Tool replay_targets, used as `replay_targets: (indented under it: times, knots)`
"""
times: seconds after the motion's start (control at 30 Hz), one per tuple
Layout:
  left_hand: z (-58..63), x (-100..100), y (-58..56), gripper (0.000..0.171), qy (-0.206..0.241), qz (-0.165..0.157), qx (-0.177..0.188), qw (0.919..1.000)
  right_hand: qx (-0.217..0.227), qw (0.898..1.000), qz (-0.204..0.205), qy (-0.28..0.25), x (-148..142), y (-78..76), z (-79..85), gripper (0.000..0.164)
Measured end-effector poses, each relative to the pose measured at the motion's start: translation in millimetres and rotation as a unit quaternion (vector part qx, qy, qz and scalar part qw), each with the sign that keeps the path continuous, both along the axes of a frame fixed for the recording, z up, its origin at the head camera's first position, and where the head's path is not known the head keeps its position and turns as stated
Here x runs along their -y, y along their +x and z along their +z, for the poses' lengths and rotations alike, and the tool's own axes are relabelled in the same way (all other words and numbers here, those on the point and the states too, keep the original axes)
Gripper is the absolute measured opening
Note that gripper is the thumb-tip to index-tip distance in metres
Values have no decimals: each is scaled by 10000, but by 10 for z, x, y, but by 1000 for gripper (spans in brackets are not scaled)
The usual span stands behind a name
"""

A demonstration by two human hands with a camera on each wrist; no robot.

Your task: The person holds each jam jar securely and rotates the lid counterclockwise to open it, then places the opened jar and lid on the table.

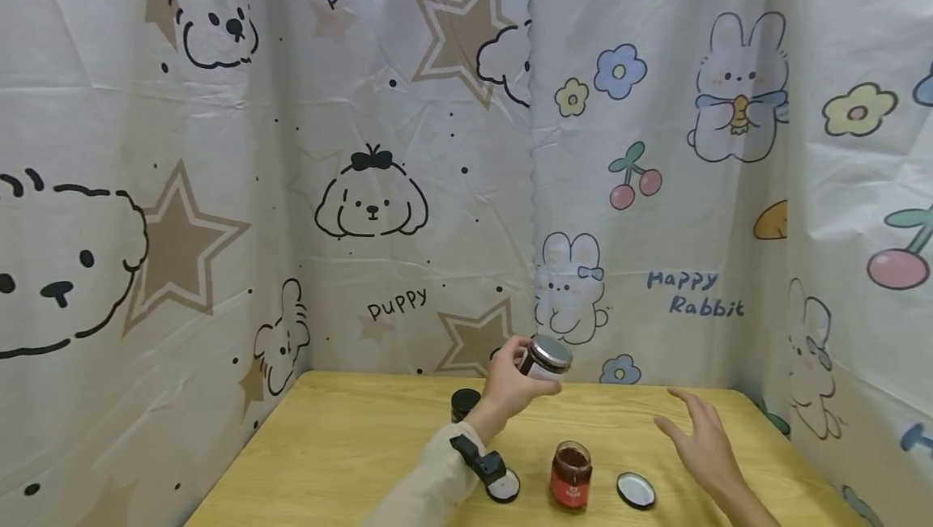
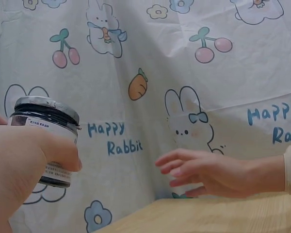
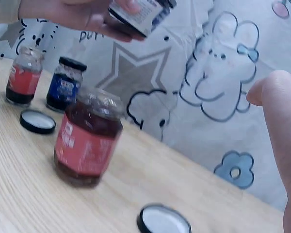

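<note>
My left hand [image 1: 513, 381] grips a jar [image 1: 545, 359] with a silver lid and a white label, raised above the table and slightly tilted. In the left wrist view, my fingers and thumb wrap round the body of this jar [image 2: 43, 119], and its lid is on. My right hand [image 1: 700, 442] is apart to the right, fingers spread, holding nothing. Between the arms, an open red-labelled jar [image 1: 571, 478] with dark red contents stands upright. Beside it a lid [image 1: 636, 490] lies with its white inside up.
Behind my left forearm stands a blue-labelled jar [image 3: 64, 85] with a black lid. Another red-labelled jar [image 3: 24, 77], lidless, is left of it in the right wrist view. A second upturned lid [image 1: 504, 485] lies by my left wrist. Patterned curtains [image 1: 408, 187] enclose the wooden table [image 1: 350, 430].
</note>
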State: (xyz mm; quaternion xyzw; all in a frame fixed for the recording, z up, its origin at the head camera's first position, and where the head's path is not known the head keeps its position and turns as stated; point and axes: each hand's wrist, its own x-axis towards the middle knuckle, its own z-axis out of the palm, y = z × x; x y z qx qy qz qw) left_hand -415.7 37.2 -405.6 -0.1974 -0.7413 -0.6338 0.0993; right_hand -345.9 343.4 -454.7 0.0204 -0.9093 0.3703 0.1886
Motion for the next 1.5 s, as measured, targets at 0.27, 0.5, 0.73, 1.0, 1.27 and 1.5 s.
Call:
replay_targets:
  times: [0.27,0.5,0.73,1.0,1.27,1.5]
  knots:
    - [85,119,47,65,47,-15,-130,9999,-857,9951,479,-59,345,-4,310,60]
    - [157,184,128,66,198,-60,-271,9994,-1385,9845,1044,-257,676,-7,507,55]
    - [197,207,195,66,262,-54,-416,9988,-1451,9776,1434,-518,932,0,618,52]
    - [189,272,260,69,297,-85,-535,9981,-1357,9669,1896,-1033,1228,88,702,51]
    - [161,336,343,69,446,-261,-466,9976,-1273,9654,1998,-1087,1418,80,778,50]
    - [126,424,422,69,528,-375,-505,9966,-1013,9685,2002,-1082,1505,65,775,51]
